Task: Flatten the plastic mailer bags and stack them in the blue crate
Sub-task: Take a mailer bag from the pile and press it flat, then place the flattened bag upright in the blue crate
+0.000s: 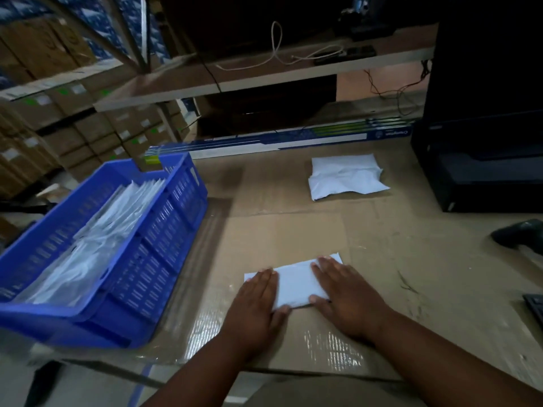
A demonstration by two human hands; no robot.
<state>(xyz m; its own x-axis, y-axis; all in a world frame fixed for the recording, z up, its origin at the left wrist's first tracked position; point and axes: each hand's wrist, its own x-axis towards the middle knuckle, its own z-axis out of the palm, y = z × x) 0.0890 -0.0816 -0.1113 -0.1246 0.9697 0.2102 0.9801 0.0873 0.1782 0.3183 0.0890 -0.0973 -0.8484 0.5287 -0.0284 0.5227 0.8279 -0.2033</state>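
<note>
Lower centre, nearest: left hand (255,301), flat, fingers straight, pressing the left end of a mailer (293,284). Nothing grasped.

Lower centre, right of that: right hand (342,293), likewise flat, fingers spread, pressing the mailer's right end. Nothing grasped.

Mailer: white plastic, small, rectangular, lying on the table (382,245) between and under both palms; only its middle strip and far right corner show. Appears close to flat.

Handling, by judgement: thin film, very light, limp, likely slippery on the taped cardboard. It should slide under a sideways push, so press down while smoothing outward. To lift, pinch one short edge or slip fingers under a long side; held at a single corner it will probably droop and fold.

Table: brown cardboard sheets, glossy tape patches near the front edge.

Left, mid-frame: crate (164,248), blue, slotted walls, standing at the table's left edge. Inside it a stack (97,230) of pale flattened bags, running end to end.

Upper centre-right: second mailer (346,177), white, crumpled, well apart from the hands, not yet flattened.

Right edge: dark object (520,233), unidentified; keyboard corner (534,306) below it.

Behind: long blue-and-white box (293,141) along the table's far side; black unit (482,160) upper right; cartons (58,133) shelved upper left.
</note>
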